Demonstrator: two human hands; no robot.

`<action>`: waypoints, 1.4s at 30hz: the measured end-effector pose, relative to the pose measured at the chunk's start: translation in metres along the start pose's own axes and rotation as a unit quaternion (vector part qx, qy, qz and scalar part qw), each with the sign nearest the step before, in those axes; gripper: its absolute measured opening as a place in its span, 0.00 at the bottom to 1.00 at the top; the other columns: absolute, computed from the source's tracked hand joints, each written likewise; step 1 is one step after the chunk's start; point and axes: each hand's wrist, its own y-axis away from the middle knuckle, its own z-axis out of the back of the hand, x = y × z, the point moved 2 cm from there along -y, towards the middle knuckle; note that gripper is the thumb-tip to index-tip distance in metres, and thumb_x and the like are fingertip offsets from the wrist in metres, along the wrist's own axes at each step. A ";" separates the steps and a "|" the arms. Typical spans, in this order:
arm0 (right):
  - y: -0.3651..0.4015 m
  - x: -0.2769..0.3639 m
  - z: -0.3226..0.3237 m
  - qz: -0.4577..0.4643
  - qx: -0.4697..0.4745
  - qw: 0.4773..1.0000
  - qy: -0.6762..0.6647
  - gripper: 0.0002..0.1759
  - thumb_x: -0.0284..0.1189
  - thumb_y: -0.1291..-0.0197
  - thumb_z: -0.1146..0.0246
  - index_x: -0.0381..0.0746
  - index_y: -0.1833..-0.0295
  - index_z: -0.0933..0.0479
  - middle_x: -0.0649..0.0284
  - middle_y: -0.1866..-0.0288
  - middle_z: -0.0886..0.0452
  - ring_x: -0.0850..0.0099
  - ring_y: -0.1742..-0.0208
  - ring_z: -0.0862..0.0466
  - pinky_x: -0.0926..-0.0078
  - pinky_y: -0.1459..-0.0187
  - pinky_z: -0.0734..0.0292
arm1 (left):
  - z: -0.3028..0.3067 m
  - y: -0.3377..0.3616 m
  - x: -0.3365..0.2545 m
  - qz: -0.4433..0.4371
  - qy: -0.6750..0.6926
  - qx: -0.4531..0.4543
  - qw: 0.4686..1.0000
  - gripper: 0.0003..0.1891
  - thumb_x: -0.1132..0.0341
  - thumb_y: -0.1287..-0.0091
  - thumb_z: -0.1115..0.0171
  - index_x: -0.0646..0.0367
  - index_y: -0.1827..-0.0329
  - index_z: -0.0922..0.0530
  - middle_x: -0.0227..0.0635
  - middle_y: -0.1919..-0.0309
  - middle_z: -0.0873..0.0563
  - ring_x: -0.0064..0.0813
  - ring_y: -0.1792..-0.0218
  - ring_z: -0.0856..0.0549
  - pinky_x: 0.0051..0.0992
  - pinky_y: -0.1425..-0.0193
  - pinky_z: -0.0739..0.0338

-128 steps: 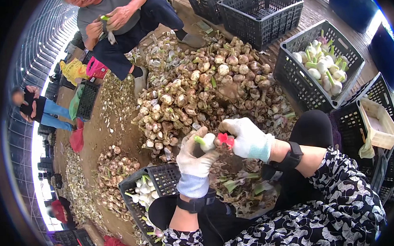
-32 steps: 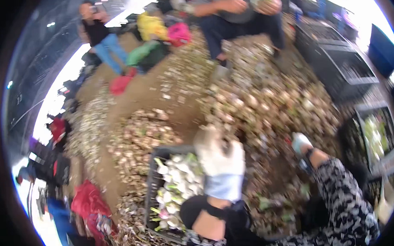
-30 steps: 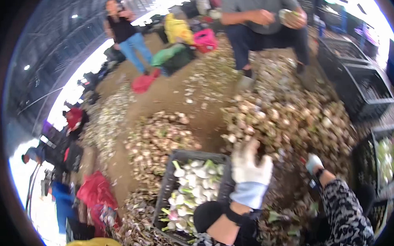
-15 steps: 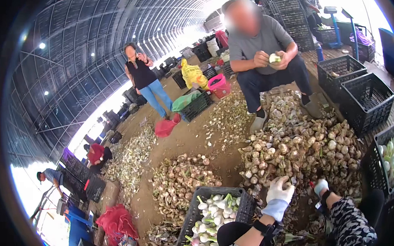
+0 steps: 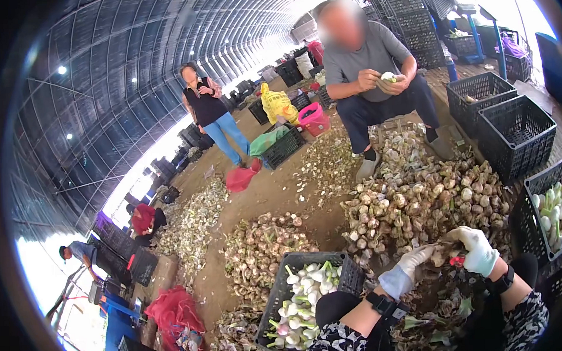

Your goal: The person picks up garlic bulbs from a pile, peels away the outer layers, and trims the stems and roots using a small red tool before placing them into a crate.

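My left hand (image 5: 411, 267), in a whitish glove with a grey-blue cuff, is closed on an unpeeled garlic bulb (image 5: 441, 253), brown and partly covered by the fingers. Close beside it, my right hand (image 5: 475, 250), also gloved, is curled around a small red-handled tool (image 5: 457, 260); its working end cannot be made out. Both hands are over the near edge of a big heap of unpeeled garlic (image 5: 418, 211). Below them lie loose husks and leaves (image 5: 436, 315). Cleaned white garlic (image 5: 307, 301) fills a black crate (image 5: 265, 321) left of my knees.
A person (image 5: 370, 67) sits across the heap, holding a garlic bulb. Another crate of cleaned garlic (image 5: 556, 218) stands at right, near two black crates (image 5: 518, 136). A second garlic heap (image 5: 259, 250) lies left. Farther back, a person (image 5: 207, 110) stands by a pink bucket (image 5: 314, 120).
My left hand has gone from reaching over the heap to holding a garlic bulb. The right hand has come up beside it with the red-handled tool. The view has shifted slightly.
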 end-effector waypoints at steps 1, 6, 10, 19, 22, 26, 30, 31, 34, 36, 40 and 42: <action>0.004 -0.007 -0.003 0.005 0.005 1.000 -0.010 0.20 0.18 0.63 0.35 0.33 0.58 0.27 0.53 0.64 0.22 0.57 0.63 0.20 0.71 0.61 0.24 | -0.008 0.001 -0.004 -0.009 -0.042 -0.023 0.999 0.20 0.55 0.33 0.50 0.54 0.41 0.33 0.31 0.54 0.21 0.29 0.56 0.21 0.40 0.51 0.26; 0.001 -0.010 -0.006 -0.091 -0.040 0.990 -0.101 0.22 0.16 0.59 0.38 0.32 0.52 0.29 0.56 0.65 0.22 0.66 0.65 0.21 0.74 0.63 0.25 | -0.011 -0.007 -0.004 -0.009 -0.047 -0.051 0.998 0.24 0.63 0.38 0.41 0.58 0.40 0.34 0.30 0.54 0.22 0.29 0.52 0.22 0.40 0.47 0.26; 0.015 -0.072 -0.039 -0.286 -0.181 0.854 -0.396 0.15 0.20 0.43 0.43 0.33 0.49 0.30 0.66 0.66 0.25 0.82 0.68 0.27 0.84 0.68 0.30 | -0.013 -0.014 -0.010 -0.146 -0.104 -0.125 0.976 0.23 0.72 0.40 0.39 0.63 0.42 0.33 0.32 0.55 0.23 0.27 0.54 0.22 0.32 0.48 0.25; 0.005 -0.064 -0.049 -0.322 -0.131 0.843 -0.410 0.08 0.33 0.38 0.44 0.39 0.61 0.27 0.72 0.69 0.25 0.84 0.69 0.27 0.83 0.69 0.31 | -0.010 -0.030 -0.004 -0.303 -0.308 -0.287 0.855 0.28 0.81 0.55 0.31 0.64 0.47 0.29 0.36 0.59 0.20 0.25 0.58 0.20 0.24 0.51 0.24; 0.001 -0.061 -0.049 -0.256 -0.157 0.878 -0.373 0.10 0.33 0.40 0.41 0.37 0.61 0.27 0.70 0.67 0.24 0.83 0.65 0.26 0.83 0.66 0.29 | -0.003 -0.026 -0.007 -0.367 -0.568 -0.281 0.682 0.32 0.81 0.58 0.29 0.64 0.46 0.30 0.38 0.56 0.20 0.26 0.57 0.19 0.25 0.50 0.24; -0.005 -0.062 -0.056 -0.273 -0.172 0.870 -0.372 0.12 0.31 0.43 0.38 0.34 0.61 0.28 0.70 0.68 0.25 0.84 0.65 0.28 0.84 0.64 0.30 | -0.003 -0.026 -0.005 -0.402 -0.534 -0.304 0.678 0.30 0.71 0.63 0.23 0.59 0.52 0.24 0.37 0.58 0.21 0.31 0.58 0.19 0.26 0.54 0.23; -0.008 -0.057 -0.043 -0.274 -0.123 0.912 -0.280 0.16 0.32 0.45 0.36 0.30 0.59 0.26 0.66 0.69 0.21 0.85 0.65 0.28 0.82 0.62 0.29 | -0.005 -0.025 -0.006 -0.391 -0.510 -0.331 0.691 0.29 0.73 0.63 0.24 0.62 0.54 0.25 0.37 0.58 0.22 0.29 0.58 0.19 0.25 0.54 0.22; -0.006 -0.062 -0.045 -0.277 -0.123 0.907 -0.294 0.17 0.33 0.46 0.35 0.29 0.58 0.25 0.65 0.70 0.21 0.84 0.66 0.28 0.81 0.63 0.28 | -0.007 -0.024 -0.008 -0.406 -0.529 -0.310 0.678 0.30 0.74 0.61 0.24 0.63 0.51 0.27 0.38 0.58 0.21 0.28 0.58 0.19 0.25 0.53 0.22; -0.003 -0.066 -0.048 -0.281 -0.125 0.885 -0.350 0.16 0.32 0.45 0.36 0.30 0.58 0.25 0.66 0.69 0.21 0.86 0.66 0.29 0.82 0.63 0.29 | -0.004 -0.023 -0.010 -0.416 -0.569 -0.297 0.644 0.32 0.75 0.60 0.24 0.63 0.49 0.28 0.39 0.57 0.20 0.27 0.57 0.19 0.25 0.52 0.22; -0.003 -0.065 -0.044 -0.284 -0.106 0.878 -0.369 0.15 0.31 0.45 0.36 0.31 0.57 0.25 0.68 0.69 0.21 0.86 0.66 0.29 0.83 0.64 0.29 | -0.006 -0.020 -0.011 -0.410 -0.554 -0.285 0.666 0.32 0.76 0.61 0.24 0.62 0.49 0.28 0.38 0.56 0.20 0.27 0.57 0.19 0.25 0.53 0.22; -0.002 -0.059 -0.039 -0.348 -0.069 0.835 -0.420 0.13 0.29 0.44 0.37 0.33 0.55 0.24 0.73 0.68 0.22 0.87 0.66 0.28 0.85 0.65 0.30 | -0.010 -0.020 -0.010 -0.404 -0.540 -0.309 0.671 0.30 0.77 0.63 0.25 0.62 0.52 0.26 0.37 0.57 0.23 0.28 0.56 0.20 0.25 0.52 0.23; 0.004 -0.071 -0.048 -0.341 -0.081 0.810 -0.470 0.13 0.29 0.43 0.38 0.34 0.54 0.24 0.73 0.68 0.22 0.87 0.66 0.28 0.85 0.66 0.30 | -0.023 -0.017 -0.014 -0.431 -0.628 -0.285 0.581 0.30 0.77 0.62 0.25 0.62 0.52 0.26 0.38 0.57 0.23 0.28 0.57 0.19 0.25 0.52 0.23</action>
